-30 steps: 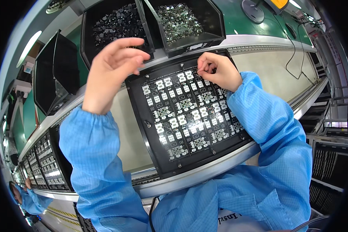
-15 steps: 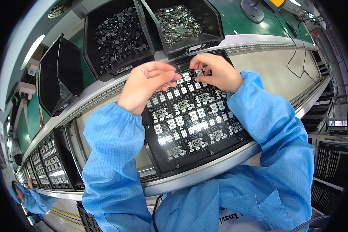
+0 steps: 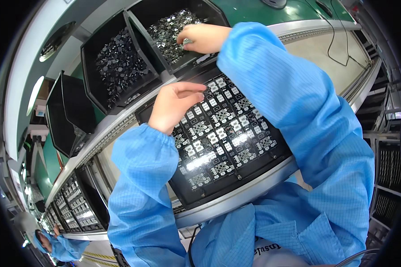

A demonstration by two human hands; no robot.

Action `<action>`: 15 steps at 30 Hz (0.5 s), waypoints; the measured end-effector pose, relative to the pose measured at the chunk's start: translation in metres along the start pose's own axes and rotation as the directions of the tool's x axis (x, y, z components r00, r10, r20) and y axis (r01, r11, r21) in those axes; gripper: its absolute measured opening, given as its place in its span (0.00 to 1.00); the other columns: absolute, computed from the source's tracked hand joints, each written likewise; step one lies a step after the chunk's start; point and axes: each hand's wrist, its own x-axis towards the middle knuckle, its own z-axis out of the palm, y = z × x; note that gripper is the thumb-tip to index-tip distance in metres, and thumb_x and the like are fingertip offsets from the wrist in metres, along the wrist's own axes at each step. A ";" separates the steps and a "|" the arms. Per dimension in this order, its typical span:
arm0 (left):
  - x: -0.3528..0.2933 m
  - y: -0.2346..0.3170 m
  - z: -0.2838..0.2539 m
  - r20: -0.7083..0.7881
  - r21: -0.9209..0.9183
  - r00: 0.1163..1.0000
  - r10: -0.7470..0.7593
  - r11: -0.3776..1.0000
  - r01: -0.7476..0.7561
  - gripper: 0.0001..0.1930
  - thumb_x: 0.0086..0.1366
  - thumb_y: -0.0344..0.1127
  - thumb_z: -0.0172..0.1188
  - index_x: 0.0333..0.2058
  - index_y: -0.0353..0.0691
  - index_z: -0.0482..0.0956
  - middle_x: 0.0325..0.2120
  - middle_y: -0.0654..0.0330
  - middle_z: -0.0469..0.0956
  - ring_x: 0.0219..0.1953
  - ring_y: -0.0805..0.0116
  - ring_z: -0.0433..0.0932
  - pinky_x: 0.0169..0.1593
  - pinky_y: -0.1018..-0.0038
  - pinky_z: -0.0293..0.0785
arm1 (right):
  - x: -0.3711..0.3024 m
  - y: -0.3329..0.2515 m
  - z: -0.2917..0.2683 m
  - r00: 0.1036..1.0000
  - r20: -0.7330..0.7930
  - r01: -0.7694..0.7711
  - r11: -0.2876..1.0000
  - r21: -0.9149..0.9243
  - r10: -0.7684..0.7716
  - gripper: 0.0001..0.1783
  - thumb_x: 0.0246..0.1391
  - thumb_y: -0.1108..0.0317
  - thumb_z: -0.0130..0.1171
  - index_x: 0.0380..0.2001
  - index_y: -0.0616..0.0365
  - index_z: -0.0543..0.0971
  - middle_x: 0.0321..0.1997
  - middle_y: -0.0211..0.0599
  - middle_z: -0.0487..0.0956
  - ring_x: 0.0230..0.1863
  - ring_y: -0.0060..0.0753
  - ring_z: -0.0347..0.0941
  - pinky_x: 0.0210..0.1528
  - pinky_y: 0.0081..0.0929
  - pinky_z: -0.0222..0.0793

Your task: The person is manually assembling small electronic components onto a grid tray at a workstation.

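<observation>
My right hand is over a black bin of small silvery metal parts. Its fingers curve down to the parts, with a small gap between forefinger and thumb. Below it lies a black tray bearing a panel of circuit boards, set with rows of white rectangular components. My left hand hovers over the panel's upper left part. Thumb and forefinger come together there in a pinch; whatever is between them is too small to make out.
Left of the silvery parts, another black bin holds dark round parts. Another black bin stands farther left. More trays of boards sit along the metal-edged line at lower left, near another person in blue. A cable lies at right.
My right hand has moved from the board panel up and left into the bin of silvery parts. My left hand stays over the panel, and the whole view has shifted slightly.
</observation>
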 end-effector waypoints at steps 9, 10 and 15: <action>0.019 -0.004 0.003 0.177 0.790 0.856 0.485 0.448 -0.418 0.11 0.49 0.20 0.59 0.33 0.36 0.77 0.29 0.52 0.78 0.35 0.54 0.78 0.40 0.65 0.74 | -0.001 -0.018 -0.010 0.991 0.039 -0.132 0.991 0.012 0.132 0.07 0.49 0.69 0.57 0.29 0.56 0.82 0.29 0.37 0.81 0.33 0.37 0.78 0.38 0.30 0.73; 0.021 -0.004 0.003 0.220 0.831 0.829 0.514 0.346 -0.435 0.10 0.49 0.21 0.59 0.32 0.36 0.76 0.29 0.52 0.78 0.35 0.53 0.77 0.40 0.64 0.73 | -0.004 -0.016 -0.011 0.992 -0.007 -0.126 0.992 0.016 0.126 0.07 0.49 0.69 0.57 0.30 0.56 0.82 0.29 0.36 0.81 0.33 0.37 0.78 0.38 0.30 0.73; 0.024 0.000 0.002 0.239 0.849 0.844 0.481 0.317 -0.422 0.09 0.49 0.22 0.60 0.32 0.37 0.76 0.28 0.53 0.78 0.36 0.52 0.76 0.41 0.62 0.72 | -0.010 -0.015 -0.013 0.987 -0.084 -0.134 0.991 0.028 0.136 0.08 0.49 0.68 0.58 0.32 0.55 0.83 0.30 0.36 0.82 0.34 0.37 0.79 0.40 0.31 0.74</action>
